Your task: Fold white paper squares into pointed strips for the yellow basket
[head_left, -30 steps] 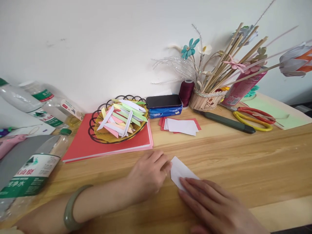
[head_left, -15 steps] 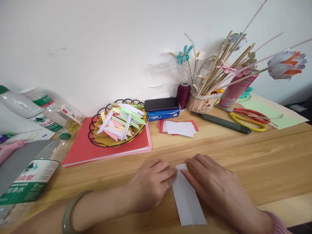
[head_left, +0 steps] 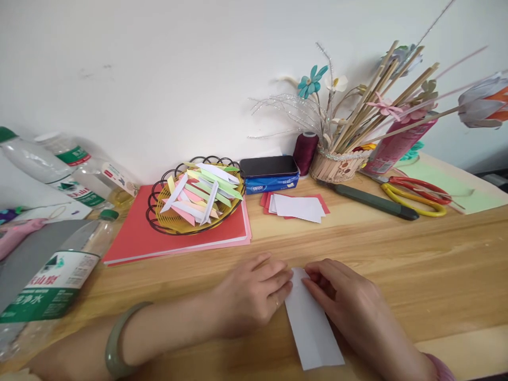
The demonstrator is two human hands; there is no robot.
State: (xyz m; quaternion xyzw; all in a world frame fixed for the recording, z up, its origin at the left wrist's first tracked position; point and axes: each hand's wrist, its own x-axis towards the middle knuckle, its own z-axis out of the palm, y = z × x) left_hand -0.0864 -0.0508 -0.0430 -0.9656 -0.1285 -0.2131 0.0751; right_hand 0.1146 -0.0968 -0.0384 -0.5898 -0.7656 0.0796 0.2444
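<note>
A white paper strip [head_left: 313,333] lies lengthwise on the wooden table in front of me, with a faint lengthwise crease and its far corners folded in. At its far left edge, my left hand [head_left: 252,296] is closed, fingertips pressing the paper. My right hand [head_left: 349,301] pinches the far right edge between thumb and curled fingers; the fingertips partly hide that corner. Beyond the hands, more white paper strips [head_left: 299,207] rest on red ones [head_left: 269,203].
A wire basket [head_left: 153,225] of folded paper pieces stands on red paper [head_left: 130,233]. Plastic bottles [head_left: 51,286] lie at left. A phone [head_left: 268,166] tops a blue tissue pack [head_left: 272,183]. At right are a dark green cutter [head_left: 373,201], scissors [head_left: 420,196] and a flower basket [head_left: 337,166].
The view has shifted slightly, moving the background. My right hand's fingers have curled in more at the strip's far right corner. My left hand stays at the left edge.
</note>
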